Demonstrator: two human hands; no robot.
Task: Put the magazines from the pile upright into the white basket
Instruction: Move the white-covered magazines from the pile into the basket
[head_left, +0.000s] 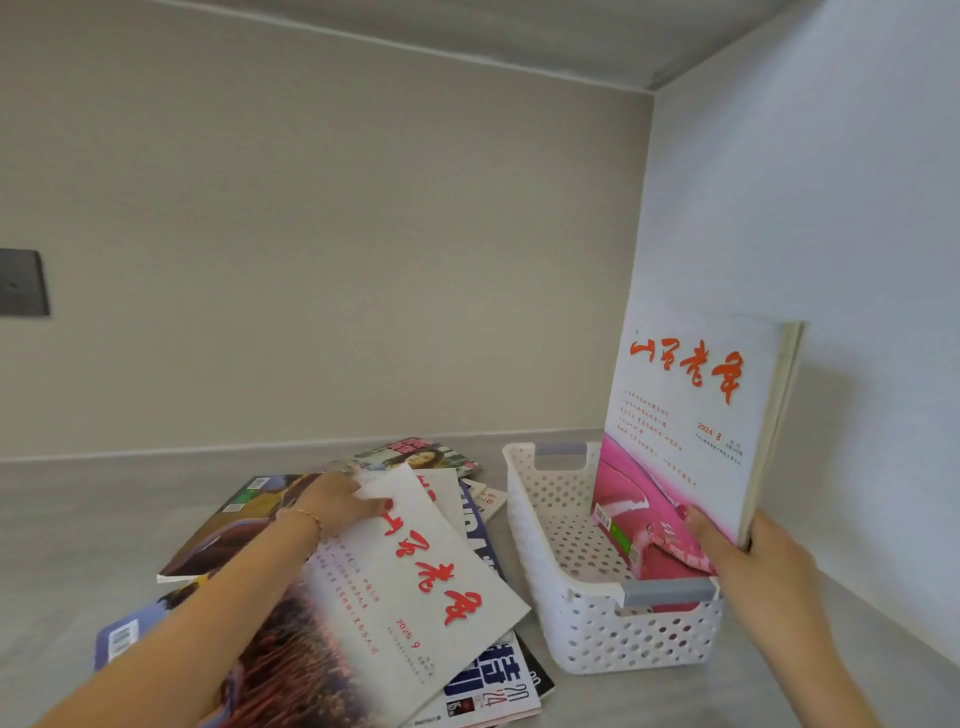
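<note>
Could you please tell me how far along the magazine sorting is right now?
Early. The right hand holds one magazine upright in the white basket, apparently the first. The left hand grips the next magazine on the pile, where several others wait.

Soft, even, fairly bright indoor light, pale beige back wall (322, 249) and bluish-white right-hand wall (810, 208) evenly lit, faint shadows beside the perforated white plastic basket (613, 639), no harsh glare, slight overall softness, wide-angle bending of lines near the edges
</note>
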